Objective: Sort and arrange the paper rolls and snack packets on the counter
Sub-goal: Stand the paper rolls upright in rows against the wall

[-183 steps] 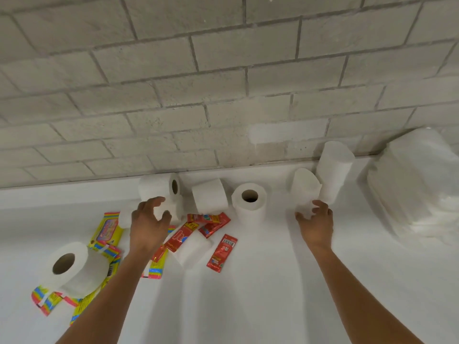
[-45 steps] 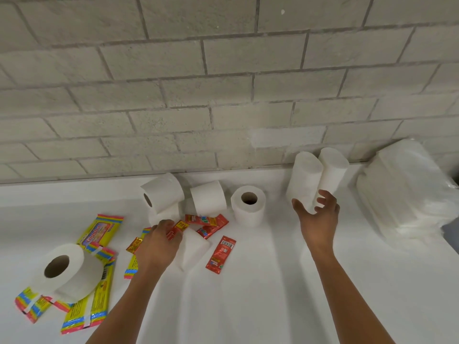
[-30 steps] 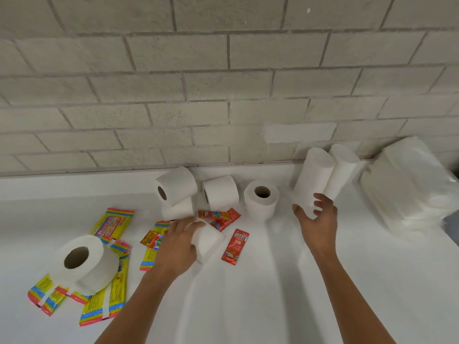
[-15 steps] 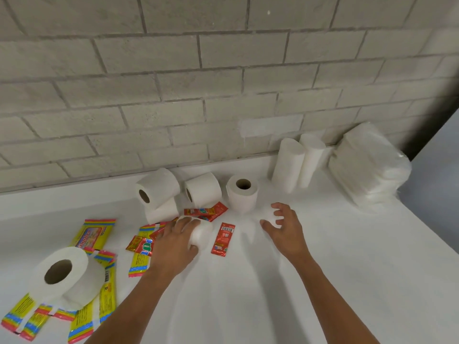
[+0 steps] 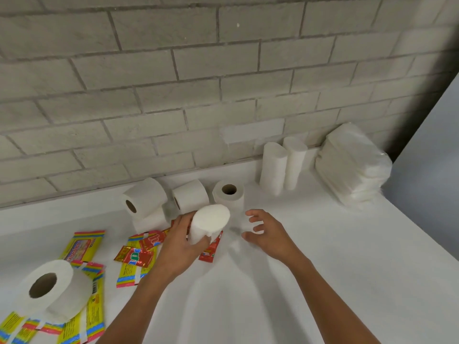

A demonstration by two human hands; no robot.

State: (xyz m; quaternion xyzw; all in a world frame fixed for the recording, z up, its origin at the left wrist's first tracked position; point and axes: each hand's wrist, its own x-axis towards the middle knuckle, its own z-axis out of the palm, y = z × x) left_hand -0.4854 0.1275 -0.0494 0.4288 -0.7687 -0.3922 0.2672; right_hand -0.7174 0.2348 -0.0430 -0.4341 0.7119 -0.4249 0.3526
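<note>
One coreless paper roll [image 5: 210, 223] is sitting clasped in the left hand [image 5: 180, 244], the right hand [image 5: 267, 234] hovering loose-fingered beside it; packet lettering is blurring out.

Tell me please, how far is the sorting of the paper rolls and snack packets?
Early stage. Done: two coreless rolls stand upright together at the wall. In hand: the left hand grips another coreless roll, lifted; the right hand waits open beside it. Left: the toilet rolls lie mixed, the big roll rests on yellow packets, and red packets are scattered.
</note>
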